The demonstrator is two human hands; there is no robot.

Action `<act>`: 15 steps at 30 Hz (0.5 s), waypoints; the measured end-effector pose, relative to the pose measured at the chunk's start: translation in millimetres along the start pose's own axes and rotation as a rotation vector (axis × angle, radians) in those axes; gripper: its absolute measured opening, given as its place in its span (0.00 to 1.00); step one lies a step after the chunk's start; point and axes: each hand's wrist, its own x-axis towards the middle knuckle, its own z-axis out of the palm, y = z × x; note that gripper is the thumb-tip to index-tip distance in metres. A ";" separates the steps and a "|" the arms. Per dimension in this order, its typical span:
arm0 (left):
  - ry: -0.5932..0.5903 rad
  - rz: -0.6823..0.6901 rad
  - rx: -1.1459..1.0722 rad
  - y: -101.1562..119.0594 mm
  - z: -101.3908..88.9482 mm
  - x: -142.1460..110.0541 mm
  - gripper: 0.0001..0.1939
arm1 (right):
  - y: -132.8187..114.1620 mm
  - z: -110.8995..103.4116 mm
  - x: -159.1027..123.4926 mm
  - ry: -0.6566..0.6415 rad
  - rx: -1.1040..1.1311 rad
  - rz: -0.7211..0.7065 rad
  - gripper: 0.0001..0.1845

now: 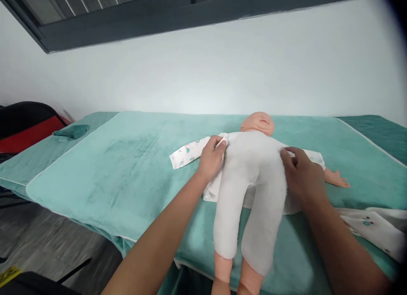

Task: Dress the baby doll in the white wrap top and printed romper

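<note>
A baby doll (pixel 257 159) with a white soft cloth body lies on its back, head away from me and lower legs toward me. A white baby shirt (pixel 190 153) with a small coloured print is spread under it. One sleeve lies flat to the left with no doll hand showing at its cuff; on the right, the doll's hand sticks out of the other cuff. My left hand (pixel 212 157) is closed, pinching the shirt's edge by the doll's left-side shoulder. My right hand (pixel 302 172) is closed at the doll's other side, its fingertips apparently on the shirt's edge there.
A green padded cover (pixel 104 172) lies over the table. More printed white clothing (pixel 375 229) is at the right edge. A black and red chair (pixel 28 125) stands at the left. Behind the table are a white wall (pixel 203 74) and a dark window frame (pixel 143 19).
</note>
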 end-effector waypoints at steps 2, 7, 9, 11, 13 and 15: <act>0.000 -0.011 0.025 -0.3 4.3 0.2 0.08 | 1.5 5.0 -2.3 -0.006 0.166 0.016 0.31; 0.009 0.025 0.117 -3.0 6.5 -2.1 0.08 | -8.3 13.0 1.9 -0.110 0.505 0.042 0.36; 0.043 0.057 0.159 -5.4 7.4 -4.1 0.08 | -11.0 16.8 3.4 -0.121 0.535 -0.031 0.35; 0.098 0.076 0.194 -7.9 8.4 -6.7 0.08 | -12.1 20.3 3.7 -0.092 0.468 -0.131 0.35; 0.124 0.075 0.222 -9.7 9.0 -9.4 0.08 | -12.5 21.5 3.5 -0.055 0.348 -0.213 0.33; 0.126 0.083 0.245 -10.5 9.1 -11.3 0.08 | -14.8 19.2 3.3 -0.038 0.248 -0.261 0.31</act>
